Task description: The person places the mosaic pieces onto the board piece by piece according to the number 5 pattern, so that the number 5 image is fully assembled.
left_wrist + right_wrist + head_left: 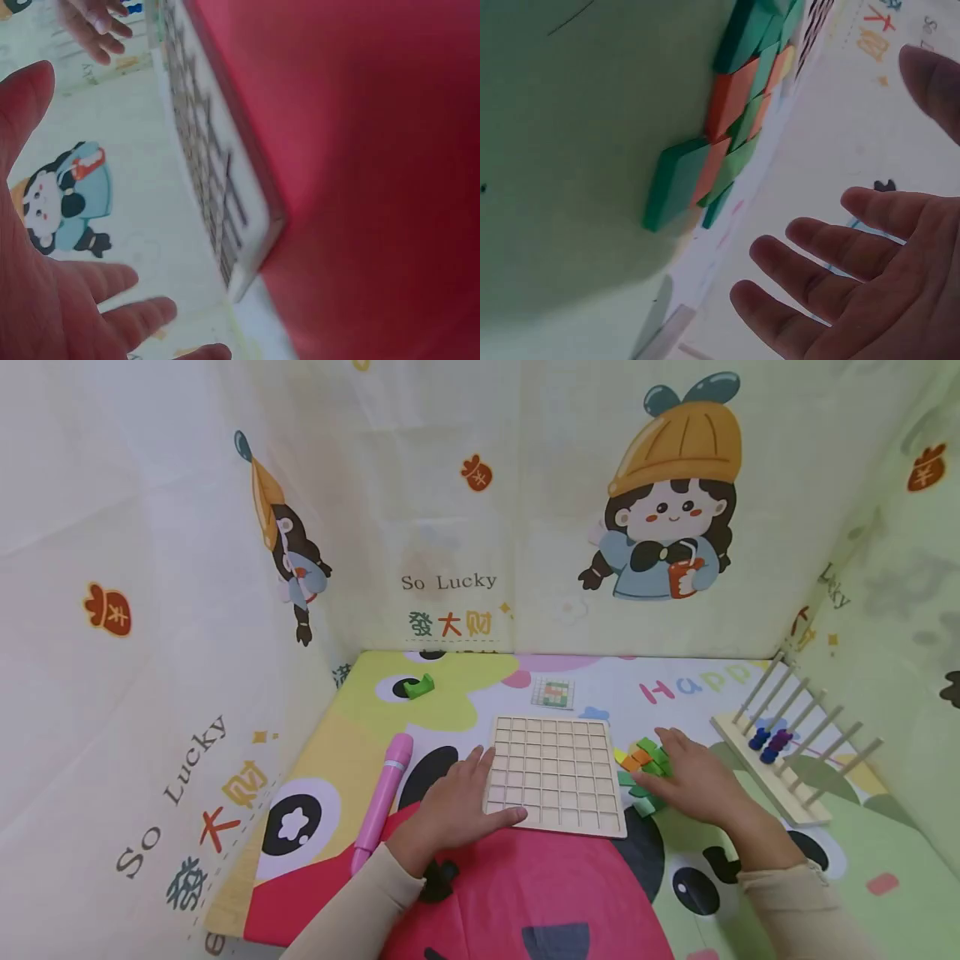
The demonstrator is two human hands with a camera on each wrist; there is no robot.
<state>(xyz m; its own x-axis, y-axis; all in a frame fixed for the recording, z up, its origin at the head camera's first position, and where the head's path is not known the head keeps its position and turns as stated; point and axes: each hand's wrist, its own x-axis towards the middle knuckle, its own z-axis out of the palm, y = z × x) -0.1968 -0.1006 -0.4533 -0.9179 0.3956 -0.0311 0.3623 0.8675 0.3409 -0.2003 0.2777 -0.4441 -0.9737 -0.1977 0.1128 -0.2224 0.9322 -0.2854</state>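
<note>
Hovering empty, fingers spread, the right hand (693, 783) waits beside the coloured tiles (657, 760); left hand (456, 802), likewise spread and empty, flanks the gridded board (555, 768); crowded tiles favour a careful edge pinch.

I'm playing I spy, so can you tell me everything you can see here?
Backdrop: 1, pale with cartoon prints, back and sides
Mat: 1, many colours, underneath
Board: 1, pale wood, middle
Tiles: too bunched to count, green, orange, yellow, right of board
Rack: 1, pale wood, far right
Beads: several, blue and purple, on rack
Stick: 1, pink, left
Card: 1, patterned, behind board
Toy: 1, green, back left
Sleeves: 2, beige, front
Left hand: 1, bare, by board's left edge
Right hand: 1, bare, by tiles
</note>
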